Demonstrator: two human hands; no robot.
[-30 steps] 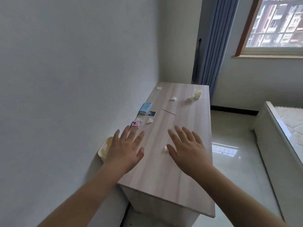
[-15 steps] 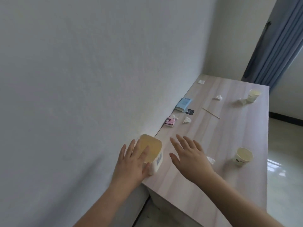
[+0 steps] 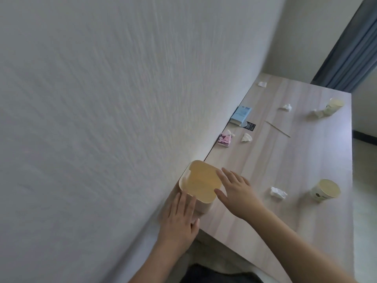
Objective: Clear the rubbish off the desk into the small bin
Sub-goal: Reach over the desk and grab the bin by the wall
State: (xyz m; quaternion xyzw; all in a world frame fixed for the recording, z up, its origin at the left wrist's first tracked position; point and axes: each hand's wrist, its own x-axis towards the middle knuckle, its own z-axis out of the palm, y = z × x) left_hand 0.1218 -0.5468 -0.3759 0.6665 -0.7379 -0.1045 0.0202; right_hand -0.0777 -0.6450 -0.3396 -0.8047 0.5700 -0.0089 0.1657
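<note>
Nothing binned yet: both hands rest flat-fingered on the small cream plastic bin [image 3: 201, 185] at the bench's [image 3: 285, 160] 8 o'clock corner, left hand [image 3: 179, 219] on its near side, right hand [image 3: 237, 193] at its rim, neither grip closed; crumpled white tissues [image 3: 277, 193] and paper cups [image 3: 325, 189] lie scattered toward 2 o'clock

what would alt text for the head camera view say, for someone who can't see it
A person's left hand and right hand rest with straight fingers on a small cream bin at the near corner of a wooden desk against a white wall. Crumpled tissues, two paper cups, a blue packet, a pink packet and a thin stick litter the desk.
</note>
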